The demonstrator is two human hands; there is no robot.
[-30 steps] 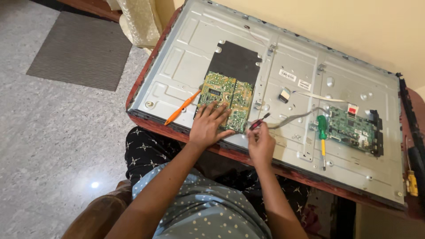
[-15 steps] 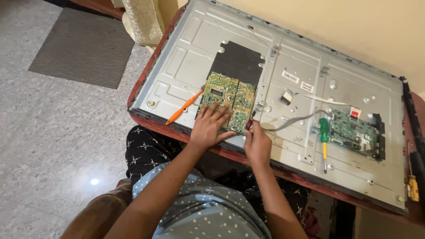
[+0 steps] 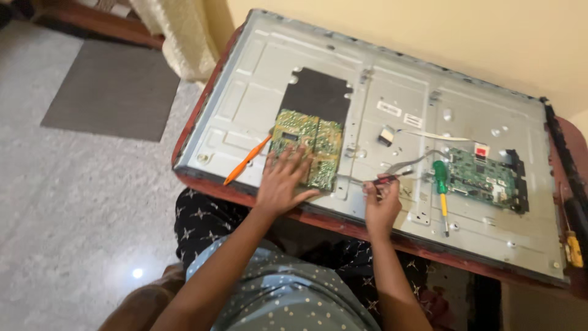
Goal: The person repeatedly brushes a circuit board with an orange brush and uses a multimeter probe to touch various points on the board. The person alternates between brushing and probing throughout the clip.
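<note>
A grey metal television back panel (image 3: 392, 79) lies flat on a reddish table (image 3: 202, 110). My left hand (image 3: 283, 182) presses flat, fingers spread, on the lower part of a green circuit board (image 3: 306, 138) that sits below a black sheet (image 3: 318, 95). To the right, my right hand (image 3: 381, 202) pinches a thin dark tool with a red part (image 3: 387, 179), its tip near the grey cable (image 3: 410, 162) on the panel.
An orange pry tool (image 3: 246, 160) rests at the panel's near-left edge. A green-handled screwdriver (image 3: 441, 190) lies beside a second green board (image 3: 484, 179). A yellow-handled tool (image 3: 573, 248) sits at the far right. A grey mat (image 3: 113, 89) lies on the floor.
My right hand has drawn slightly back toward the table edge with the thin tool raised. My left hand stays on the circuit board. The camera has shifted a little.
</note>
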